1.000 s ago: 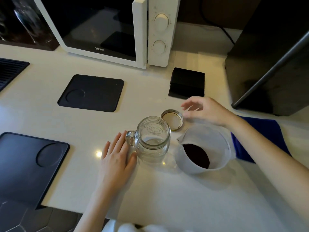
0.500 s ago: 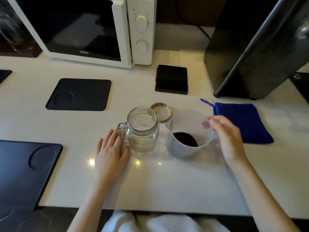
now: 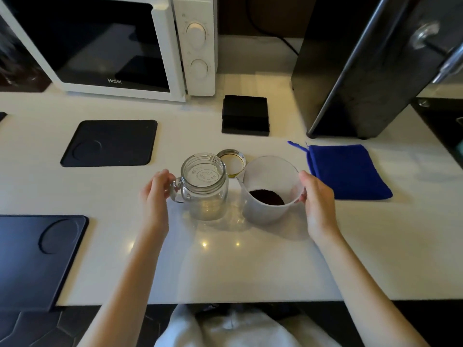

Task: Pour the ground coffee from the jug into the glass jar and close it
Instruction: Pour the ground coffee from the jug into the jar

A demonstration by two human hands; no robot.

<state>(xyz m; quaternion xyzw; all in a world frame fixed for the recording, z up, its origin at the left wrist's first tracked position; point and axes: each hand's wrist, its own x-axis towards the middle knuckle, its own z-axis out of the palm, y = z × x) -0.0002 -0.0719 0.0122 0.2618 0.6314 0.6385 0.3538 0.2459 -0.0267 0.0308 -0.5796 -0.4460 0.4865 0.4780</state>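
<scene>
The left hand (image 3: 155,196) is curled around the handle of the clear, empty glass jar (image 3: 204,186), which stands upright and uncovered on the pale countertop (image 3: 250,266) just to that hand's right. The right hand (image 3: 316,204) grasps the far-right side of the translucent white plastic jug (image 3: 269,190), fingers at the rim and handle; whether the jug rests on the counter or is slightly raised cannot be told. The jug sits between the 2 hands, just beside the jar, with a dark mound of ground coffee (image 3: 266,197) in its bottom. Beyond the gap between jar and jug, farther from both hands, lies the round metal lid (image 3: 231,162), open side up and apart from the jar. To the right of the right hand lies a folded blue cloth (image 3: 347,172). Beyond the left hand sits 1 square black mat (image 3: 110,143), and another black tray (image 3: 37,256) lies to its left, nearer the person. A white microwave oven (image 3: 120,46) stands at the back.
</scene>
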